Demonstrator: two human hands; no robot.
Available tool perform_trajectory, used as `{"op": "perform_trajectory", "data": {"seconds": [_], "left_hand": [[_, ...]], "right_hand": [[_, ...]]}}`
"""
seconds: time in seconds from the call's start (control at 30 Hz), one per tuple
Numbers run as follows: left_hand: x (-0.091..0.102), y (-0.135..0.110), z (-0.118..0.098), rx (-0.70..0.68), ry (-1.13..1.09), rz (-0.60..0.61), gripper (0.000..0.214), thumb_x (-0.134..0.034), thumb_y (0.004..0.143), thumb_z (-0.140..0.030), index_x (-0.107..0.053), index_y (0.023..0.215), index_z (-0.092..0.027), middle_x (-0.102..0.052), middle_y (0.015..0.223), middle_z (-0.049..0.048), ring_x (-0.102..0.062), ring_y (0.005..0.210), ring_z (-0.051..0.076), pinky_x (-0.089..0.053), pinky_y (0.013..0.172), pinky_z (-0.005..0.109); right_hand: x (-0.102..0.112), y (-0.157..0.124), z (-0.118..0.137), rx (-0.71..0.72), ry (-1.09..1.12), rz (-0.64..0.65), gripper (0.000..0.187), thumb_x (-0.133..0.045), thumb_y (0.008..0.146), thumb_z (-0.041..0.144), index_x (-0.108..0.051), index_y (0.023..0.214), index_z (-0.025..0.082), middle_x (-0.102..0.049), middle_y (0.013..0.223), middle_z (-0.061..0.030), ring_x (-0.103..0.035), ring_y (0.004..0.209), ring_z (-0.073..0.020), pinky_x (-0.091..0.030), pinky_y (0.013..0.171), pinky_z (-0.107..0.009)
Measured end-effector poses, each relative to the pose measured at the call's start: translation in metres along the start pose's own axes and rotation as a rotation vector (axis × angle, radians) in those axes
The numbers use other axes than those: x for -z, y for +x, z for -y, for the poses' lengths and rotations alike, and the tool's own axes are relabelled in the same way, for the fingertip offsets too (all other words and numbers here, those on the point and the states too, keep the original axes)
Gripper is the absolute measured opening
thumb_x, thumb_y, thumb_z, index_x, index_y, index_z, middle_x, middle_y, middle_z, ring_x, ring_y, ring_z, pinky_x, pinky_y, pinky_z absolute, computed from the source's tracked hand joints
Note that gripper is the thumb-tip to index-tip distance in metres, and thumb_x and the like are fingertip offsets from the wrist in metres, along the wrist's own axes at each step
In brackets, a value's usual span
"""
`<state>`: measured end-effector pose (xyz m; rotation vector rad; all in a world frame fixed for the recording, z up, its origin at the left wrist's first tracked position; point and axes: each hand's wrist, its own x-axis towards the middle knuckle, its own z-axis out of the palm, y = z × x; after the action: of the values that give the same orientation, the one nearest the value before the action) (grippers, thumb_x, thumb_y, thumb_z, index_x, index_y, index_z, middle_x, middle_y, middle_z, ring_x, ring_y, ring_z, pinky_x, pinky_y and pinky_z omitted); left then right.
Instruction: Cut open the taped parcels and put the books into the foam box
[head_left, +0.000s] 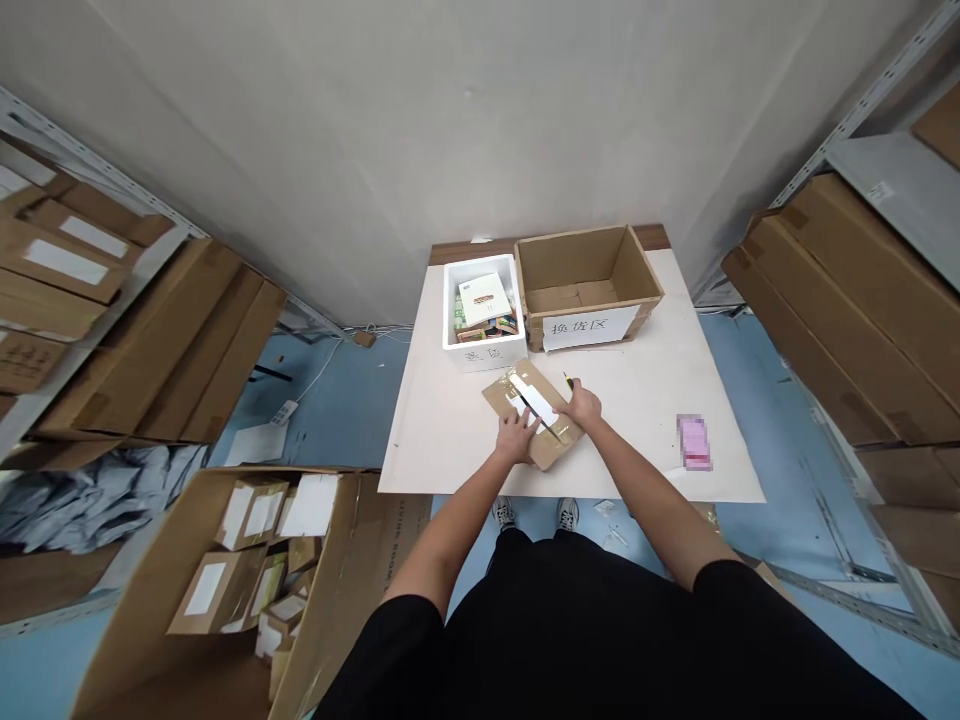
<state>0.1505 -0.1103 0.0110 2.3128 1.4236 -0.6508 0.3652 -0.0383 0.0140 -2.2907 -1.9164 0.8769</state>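
A small flat cardboard parcel [529, 412] with a white label lies on the white table [645, 400] in front of me. My left hand [516, 438] rests flat on its near left corner, fingers spread. My right hand [580, 407] is closed around a small yellow and black tool, probably a box cutter [568, 382], at the parcel's right edge. A dark slit runs along the parcel's top beside the label.
Behind the parcel stand a white foam box [484, 350] full of small items and an empty cardboard box [585, 285] with a paper label. A pink item [694, 443] lies at the right. A large carton of parcels [247, 560] sits on the floor left. Shelves flank both sides.
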Motion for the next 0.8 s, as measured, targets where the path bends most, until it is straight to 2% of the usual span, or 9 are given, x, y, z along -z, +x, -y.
{"op": "perform_trajectory", "data": {"seconds": [0.07,0.13,0.23,0.3,0.4,0.5,0.57,0.63,0.8], "left_hand": [[-0.008,-0.008,-0.024,0.145,-0.070,-0.036,0.132,-0.076,0.068,-0.087,-0.019,0.173,-0.031,-0.014,0.179,0.0180,-0.014,0.158,0.053,-0.029,0.118,0.065],[-0.013,-0.011,-0.043,0.246,-0.134,-0.094,0.121,-0.065,0.077,-0.089,-0.024,0.172,-0.027,-0.019,0.178,0.0215,-0.024,0.154,0.053,-0.034,0.115,0.063],[-0.009,-0.009,-0.048,0.284,-0.180,-0.160,0.117,-0.067,0.079,-0.085,-0.030,0.170,-0.023,-0.025,0.175,0.0255,-0.038,0.147,0.051,-0.039,0.113,0.062],[0.000,-0.006,-0.033,0.202,-0.161,-0.193,0.118,-0.077,0.075,-0.079,-0.030,0.170,-0.026,-0.022,0.177,0.0223,-0.036,0.151,0.050,-0.036,0.116,0.062],[0.012,0.000,0.001,-0.071,-0.105,-0.196,0.114,-0.084,0.076,-0.068,-0.030,0.170,-0.035,-0.013,0.181,0.0105,-0.012,0.164,0.045,-0.025,0.127,0.059],[0.012,0.007,0.020,-0.181,-0.137,-0.141,0.107,-0.074,0.084,-0.073,-0.026,0.172,-0.036,-0.013,0.181,0.0072,-0.003,0.166,0.040,-0.018,0.131,0.056],[0.005,0.011,0.017,-0.149,-0.178,-0.143,0.103,-0.066,0.089,-0.077,-0.024,0.172,-0.035,-0.011,0.182,0.0067,-0.001,0.167,0.038,-0.016,0.132,0.056],[-0.003,0.013,0.004,-0.078,-0.212,-0.173,0.100,-0.060,0.091,-0.079,-0.022,0.173,-0.034,-0.009,0.182,0.0064,0.000,0.167,0.037,-0.016,0.132,0.056],[-0.015,0.014,-0.025,0.037,-0.246,-0.209,0.099,-0.052,0.093,-0.082,-0.023,0.173,-0.033,-0.008,0.182,0.0067,0.001,0.167,0.037,-0.018,0.131,0.056]], "right_hand": [[0.011,0.019,0.020,0.064,-0.061,0.025,0.091,-0.099,0.068,0.045,-0.046,0.138,0.023,-0.075,0.118,-0.0143,-0.073,0.109,-0.0316,-0.052,0.087,-0.033],[0.018,0.030,0.037,0.098,-0.072,0.047,0.094,-0.101,0.066,0.040,-0.045,0.139,0.022,-0.074,0.117,-0.0149,-0.073,0.108,-0.0305,-0.052,0.088,-0.032],[0.026,0.029,0.044,0.184,0.022,0.033,0.084,-0.094,0.076,0.044,-0.045,0.140,0.022,-0.074,0.116,-0.0143,-0.072,0.106,-0.0299,-0.051,0.090,-0.032],[0.029,0.019,0.032,0.233,0.121,-0.022,0.068,-0.081,0.089,0.048,-0.046,0.141,0.022,-0.075,0.115,-0.0125,-0.072,0.106,-0.0298,-0.052,0.090,-0.033],[0.027,-0.008,-0.006,0.169,0.292,-0.079,0.042,-0.053,0.107,0.047,-0.048,0.142,0.023,-0.076,0.105,-0.0068,-0.074,0.097,-0.0260,-0.053,0.084,-0.030],[0.014,-0.041,-0.051,0.031,0.513,0.017,0.035,-0.036,0.112,0.042,-0.048,0.140,0.025,-0.070,0.080,0.0033,-0.073,0.071,-0.0191,-0.054,0.072,-0.025],[0.002,-0.062,-0.074,-0.011,0.633,0.109,0.031,-0.035,0.112,0.041,-0.052,0.133,0.025,-0.063,0.068,0.0079,-0.071,0.060,-0.0169,-0.054,0.066,-0.022],[-0.009,-0.077,-0.089,-0.034,0.687,0.173,0.027,-0.038,0.111,0.041,-0.055,0.124,0.024,-0.058,0.062,0.0097,-0.069,0.056,-0.0160,-0.054,0.064,-0.021],[-0.015,-0.084,-0.093,-0.078,0.698,0.171,0.023,-0.044,0.109,0.041,-0.058,0.119,0.025,-0.061,0.063,0.0095,-0.063,0.050,-0.0144,-0.054,0.062,-0.021]]}}
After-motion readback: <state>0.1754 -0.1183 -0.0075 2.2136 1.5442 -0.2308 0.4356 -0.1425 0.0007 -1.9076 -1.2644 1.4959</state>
